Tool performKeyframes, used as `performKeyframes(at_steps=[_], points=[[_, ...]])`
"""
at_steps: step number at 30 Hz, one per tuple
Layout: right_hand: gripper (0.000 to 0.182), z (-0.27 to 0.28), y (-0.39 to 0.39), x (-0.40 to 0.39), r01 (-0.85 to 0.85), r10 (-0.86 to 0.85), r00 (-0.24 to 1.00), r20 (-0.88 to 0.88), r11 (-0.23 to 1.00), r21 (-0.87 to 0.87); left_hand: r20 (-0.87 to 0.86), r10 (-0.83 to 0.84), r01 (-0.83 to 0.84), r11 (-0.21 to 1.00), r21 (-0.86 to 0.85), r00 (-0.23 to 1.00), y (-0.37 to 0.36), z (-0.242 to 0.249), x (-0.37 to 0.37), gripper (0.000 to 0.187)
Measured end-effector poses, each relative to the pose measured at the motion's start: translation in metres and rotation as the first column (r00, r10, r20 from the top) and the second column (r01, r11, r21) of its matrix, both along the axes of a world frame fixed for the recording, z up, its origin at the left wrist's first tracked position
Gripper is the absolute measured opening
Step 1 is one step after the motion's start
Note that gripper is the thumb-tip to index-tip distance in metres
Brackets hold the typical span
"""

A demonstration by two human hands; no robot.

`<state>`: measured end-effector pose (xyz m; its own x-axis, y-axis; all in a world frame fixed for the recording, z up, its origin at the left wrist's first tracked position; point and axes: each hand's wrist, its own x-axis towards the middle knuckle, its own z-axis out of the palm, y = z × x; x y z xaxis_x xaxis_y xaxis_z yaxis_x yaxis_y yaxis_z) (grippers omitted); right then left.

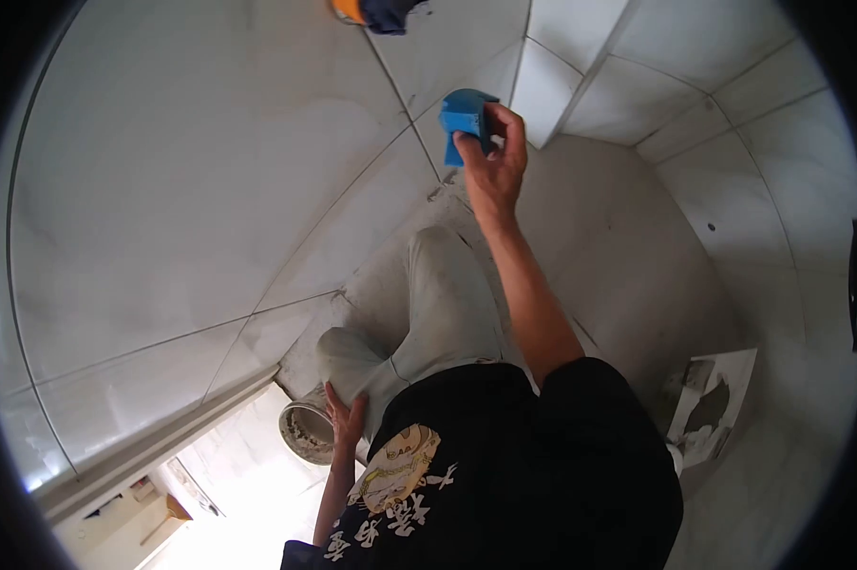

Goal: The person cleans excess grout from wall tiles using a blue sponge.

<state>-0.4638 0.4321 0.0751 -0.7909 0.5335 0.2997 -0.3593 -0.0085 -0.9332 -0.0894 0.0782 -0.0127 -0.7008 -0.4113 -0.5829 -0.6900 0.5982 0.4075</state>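
Against the wall, right hand [493, 166] fingers grip blue block [464, 119].

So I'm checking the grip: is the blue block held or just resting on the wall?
Held: the right hand grips the blue block against the tiled wall.

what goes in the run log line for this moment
right hand: holds blue block against tiled wall | left hand: rests on knee | small bucket: beside knee
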Motion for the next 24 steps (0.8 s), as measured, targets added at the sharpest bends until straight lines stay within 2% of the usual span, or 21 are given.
performKeyframes(at_steps=[2,4,6,8,9,11,14,15,16,18,19,21,22,24], points=[[0.038,-0.004,0.003,-0.013,0.128,-0.037,0.966,-0.257,0.929,0.348,-0.063,-0.012,0.011,1.0,-0.012,0.998,-0.004,-0.01,0.007,0.107],[0.033,-0.041,-0.008,-0.029,0.089,0.077,0.953,-0.292,0.853,0.515,-0.102,-0.038,0.035,0.999,-0.033,0.994,-0.005,-0.007,0.015,0.108],[0.031,-0.114,-0.016,-0.039,-0.11,0.199,0.971,-0.13,0.861,0.497,-0.04,-0.008,0.008,1.0,-0.009,0.999,-0.001,0.0,0.004,0.108],[0.029,-0.18,0.004,-0.031,-0.205,0.149,0.979,0.142,0.665,0.718,-0.042,-0.026,0.025,0.999,-0.02,0.999,0.0,0.001,0.002,0.107],[0.029,-0.167,0.005,-0.024,-0.2,0.149,0.98,0.135,0.662,0.722,-0.041,-0.044,0.042,0.999,-0.032,0.998,0.0,0.0,0.0,0.107],[0.031,-0.106,0.008,-0.009,-0.081,0.044,0.995,0.086,0.865,0.495,-0.07,-0.06,0.057,0.997,-0.046,0.996,-0.004,-0.01,-0.003,0.107],[0.043,0.025,0.007,-0.017,0.109,0.029,0.965,-0.261,0.859,0.499,-0.029,-0.062,0.06,0.997,-0.041,0.998,-0.004,-0.001,0.008,0.108],[0.038,0.056,0.003,-0.023,0.149,0.046,0.925,-0.377,0.87,0.471,-0.046,-0.059,0.058,0.998,-0.015,0.997,-0.001,-0.001,-0.001,0.108],[0.038,0.051,0.0,-0.028,0.148,0.048,0.924,-0.378,0.869,0.472,-0.048,-0.057,0.056,0.998,-0.012,0.997,-0.001,0.001,-0.002,0.108],[0.033,0.019,-0.006,-0.046,0.029,0.167,0.93,-0.327,0.856,0.517,-0.001,-0.043,0.043,0.999,-0.016,0.999,-0.001,0.004,-0.005,0.108],[0.028,-0.019,-0.006,-0.046,-0.038,0.204,0.95,-0.236,0.827,0.56,-0.01,-0.04,0.04,0.999,-0.013,0.999,-0.001,0.004,-0.004,0.108],[0.027,-0.088,0.012,-0.024,-0.267,0.239,0.958,0.16,0.531,0.804,-0.044,-0.061,0.06,0.998,-0.025,0.997,-0.001,-0.001,-0.003,0.108],[0.027,-0.077,0.011,-0.018,-0.252,0.243,0.96,0.141,0.524,0.813,-0.065,-0.056,0.055,0.998,-0.019,0.996,-0.002,-0.005,-0.005,0.108],[0.029,-0.043,0.011,0.002,-0.159,0.184,0.983,0.026,0.765,0.624,-0.071,-0.089,0.085,0.995,-0.056,0.994,-0.006,-0.011,0.006,0.108]])
